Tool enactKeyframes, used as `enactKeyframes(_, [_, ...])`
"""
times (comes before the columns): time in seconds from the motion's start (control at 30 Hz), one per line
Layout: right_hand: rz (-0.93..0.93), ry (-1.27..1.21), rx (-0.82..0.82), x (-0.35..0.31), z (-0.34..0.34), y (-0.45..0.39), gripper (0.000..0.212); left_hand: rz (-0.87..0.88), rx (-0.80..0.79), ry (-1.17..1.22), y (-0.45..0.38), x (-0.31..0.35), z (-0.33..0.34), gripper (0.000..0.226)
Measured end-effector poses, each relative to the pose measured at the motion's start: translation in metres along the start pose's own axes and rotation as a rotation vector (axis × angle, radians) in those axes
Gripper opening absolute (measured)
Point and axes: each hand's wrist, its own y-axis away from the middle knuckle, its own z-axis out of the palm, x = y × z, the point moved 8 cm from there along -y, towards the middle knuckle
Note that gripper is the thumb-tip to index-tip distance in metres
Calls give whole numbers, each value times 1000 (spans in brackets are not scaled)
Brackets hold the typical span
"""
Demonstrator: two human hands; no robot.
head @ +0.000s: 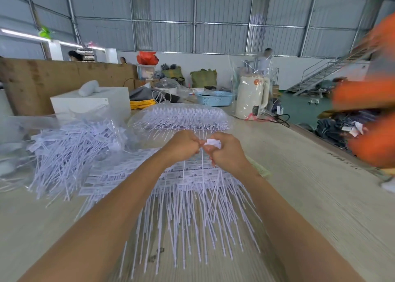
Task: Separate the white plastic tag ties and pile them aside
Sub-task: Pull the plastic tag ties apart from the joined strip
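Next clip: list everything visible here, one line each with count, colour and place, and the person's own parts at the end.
joined tag ties: one large sheet-like stack, white, centre of table under the hands
loose tie pile: one heap, white, left of the stack
bagged ties: one clear bag, white contents, behind the hands
table: one, pale wood grain
box: one, white, far left
cable coil: one, yellow, beside the box
basket: one, light blue, far centre
kettle-like jug: one, cream, under clear plastic, far right
orange blurred shape: right edge, cannot tell what it is
left hand: curled, pinching ties
right hand: curled, pinching a tie's tag
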Motion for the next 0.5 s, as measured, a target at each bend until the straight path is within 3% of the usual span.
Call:
enactKeyframes(0.07, [-68, 82, 47, -5, -2, 0, 4, -52, 5, 103, 0, -2, -1, 44])
enactKeyframes(0.2, [-239, 256, 122, -25, -7, 5, 6, -136, -48, 288, -3, -5, 2, 32])
enactKeyframes(0.3, [-349, 270, 280, -45, -35, 11, 3, -212, 16, 234, -9, -17, -7, 32])
enactKeyframes(0.4, [-166, -205, 485, -33, -95, 7, 8, -232, 88, 129, -8, -36, -15, 33])
enactKeyframes(0.5, [158, -770, 261, -1, -93, -2, 15, -132, -48, 137, -6, -28, 4, 21])
